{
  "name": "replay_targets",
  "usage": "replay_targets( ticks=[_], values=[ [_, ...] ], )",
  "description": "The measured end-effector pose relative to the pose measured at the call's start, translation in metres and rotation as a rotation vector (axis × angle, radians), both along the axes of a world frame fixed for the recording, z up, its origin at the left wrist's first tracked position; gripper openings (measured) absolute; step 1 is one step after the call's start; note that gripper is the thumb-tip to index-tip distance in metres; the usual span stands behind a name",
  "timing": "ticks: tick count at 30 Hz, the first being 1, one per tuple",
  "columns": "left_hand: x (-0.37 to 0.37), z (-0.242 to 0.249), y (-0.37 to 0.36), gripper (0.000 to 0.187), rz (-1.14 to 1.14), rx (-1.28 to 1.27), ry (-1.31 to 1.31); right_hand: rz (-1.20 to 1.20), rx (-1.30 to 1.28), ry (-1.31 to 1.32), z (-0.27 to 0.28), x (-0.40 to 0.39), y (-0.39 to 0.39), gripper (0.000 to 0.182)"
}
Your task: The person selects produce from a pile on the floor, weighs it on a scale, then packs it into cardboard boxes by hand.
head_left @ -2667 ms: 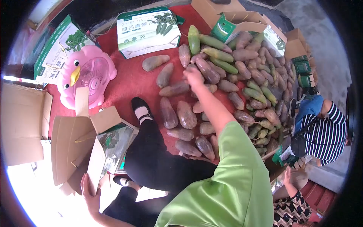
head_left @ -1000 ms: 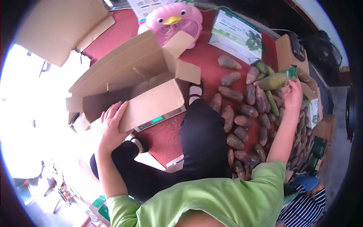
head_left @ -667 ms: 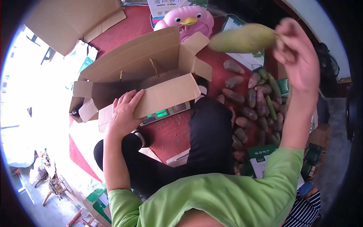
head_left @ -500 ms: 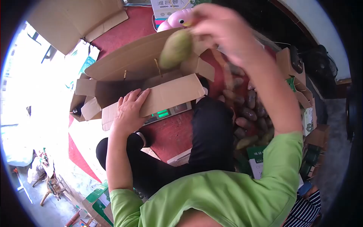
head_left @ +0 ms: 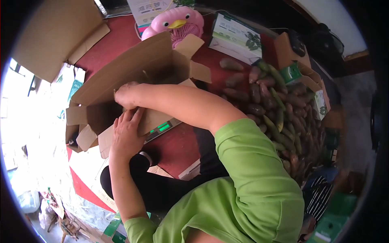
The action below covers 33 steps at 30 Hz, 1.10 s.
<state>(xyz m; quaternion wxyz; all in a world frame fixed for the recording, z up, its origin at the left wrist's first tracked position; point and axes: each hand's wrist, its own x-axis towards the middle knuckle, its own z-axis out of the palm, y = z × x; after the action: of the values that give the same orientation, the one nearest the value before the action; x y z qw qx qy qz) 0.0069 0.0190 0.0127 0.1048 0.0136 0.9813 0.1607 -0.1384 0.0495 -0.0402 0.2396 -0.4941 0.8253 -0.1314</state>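
An open cardboard box [head_left: 133, 69] stands on a scale [head_left: 164, 126] with a green display, on the red floor covering. My right hand [head_left: 125, 95] reaches across and down into the box, fingers curled over its front wall; what it holds is hidden inside. My left hand [head_left: 127, 133] lies on the box's front flap and holds it down. To the right lies a pile of brown and green radishes [head_left: 275, 109].
A pink penguin-shaped fan [head_left: 178, 22] stands behind the box. Green-and-white printed cartons [head_left: 237, 36] and small open boxes [head_left: 302, 71] ring the pile. Flat cardboard [head_left: 52, 36] lies at the top left. A person in a striped shirt [head_left: 320, 190] sits at the bottom right.
My right hand picked a green radish from the pile, swung it up and left, and has gone down into the box. My left hand stayed on the flap.
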Motion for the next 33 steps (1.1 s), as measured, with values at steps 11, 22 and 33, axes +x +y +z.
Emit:
replay_targets(
  ticks=[11, 22, 33],
  values=[
    [-0.002, 0.003, 0.009, 0.074, -0.021, -0.052, 0.0, -0.409, -0.902, -0.118, 0.053, -0.016, 0.165, 0.019],
    [-0.002, -0.013, 0.005, 0.074, -0.048, 0.048, 0.005, -1.244, -0.528, -0.137, -0.102, 0.114, 0.349, 0.021],
    [-0.001, -0.014, 0.007, 0.073, -0.047, 0.076, 0.016, -1.368, -0.342, -0.448, -0.192, 0.183, 0.36, 0.019]
  ],
)
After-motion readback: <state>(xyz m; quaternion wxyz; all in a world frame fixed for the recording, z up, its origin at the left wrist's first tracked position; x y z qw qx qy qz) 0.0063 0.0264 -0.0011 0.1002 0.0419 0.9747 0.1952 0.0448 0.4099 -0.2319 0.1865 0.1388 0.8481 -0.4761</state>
